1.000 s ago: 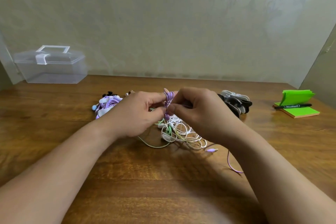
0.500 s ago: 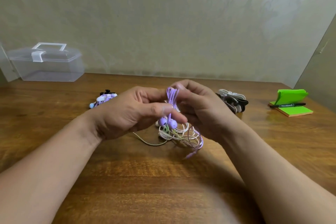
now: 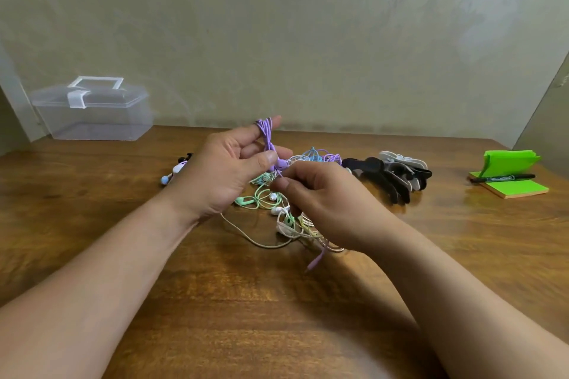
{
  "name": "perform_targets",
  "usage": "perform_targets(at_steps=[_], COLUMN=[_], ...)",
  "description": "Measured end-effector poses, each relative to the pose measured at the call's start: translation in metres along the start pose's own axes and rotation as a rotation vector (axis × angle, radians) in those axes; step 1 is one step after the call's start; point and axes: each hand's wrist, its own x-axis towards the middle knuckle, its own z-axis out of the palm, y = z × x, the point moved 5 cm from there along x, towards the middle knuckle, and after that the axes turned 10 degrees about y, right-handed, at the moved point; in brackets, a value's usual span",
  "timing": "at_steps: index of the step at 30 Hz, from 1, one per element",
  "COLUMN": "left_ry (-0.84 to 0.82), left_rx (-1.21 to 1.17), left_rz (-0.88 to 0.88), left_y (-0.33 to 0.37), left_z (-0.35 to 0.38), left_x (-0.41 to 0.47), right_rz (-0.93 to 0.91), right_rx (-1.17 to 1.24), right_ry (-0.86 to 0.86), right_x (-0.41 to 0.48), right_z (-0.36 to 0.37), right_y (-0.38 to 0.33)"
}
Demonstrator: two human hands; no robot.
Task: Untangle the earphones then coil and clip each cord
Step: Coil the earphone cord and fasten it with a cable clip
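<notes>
A purple earphone cord (image 3: 265, 135) is looped around the raised fingers of my left hand (image 3: 226, 171), whose thumb presses the purple earbuds. My right hand (image 3: 326, 203) pinches the same cord's loose strand just below; the purple plug (image 3: 314, 262) dangles under it. Beneath both hands lies a tangle of mint green, white, cream and blue earphones (image 3: 271, 198) on the wooden table (image 3: 277, 317). A pile of black and white cord clips (image 3: 391, 171) sits to the right. A coiled, clipped purple earphone (image 3: 175, 170) lies behind my left hand, mostly hidden.
A clear plastic box with a white latch (image 3: 92, 111) stands at the back left against the wall. Green sticky notes with a black marker (image 3: 508, 177) lie at the far right. The wall runs close behind the table.
My left hand has lifted the purple coil higher and opened its fingers upward. My right hand has dropped away from the coil and now pinches the strand lower down.
</notes>
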Motion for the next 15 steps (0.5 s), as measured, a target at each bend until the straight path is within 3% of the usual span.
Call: perform_targets(at_steps=[4,7,10,15], left_ry=[-0.104,-0.225,-0.355,-0.539], left_rx=[0.271,0.319,0.263,0.033], left_rz=[0.081,0.076,0.025,-0.085], left_y=[-0.006,-0.003,0.0,0.005], left_z=[0.001,0.006,0.013,0.023], left_x=[-0.001,-0.008,-0.014,-0.025], right_rz=[-0.067,-0.095,-0.092,-0.035], right_rx=[-0.14,-0.133,0.036,0.4], right_ry=[0.085,0.18,0.223,0.143], right_x=[0.001,0.004,0.006,0.01], right_z=[-0.014,-0.028,-0.041,-0.046], right_y=[-0.001,0.0,0.0,0.008])
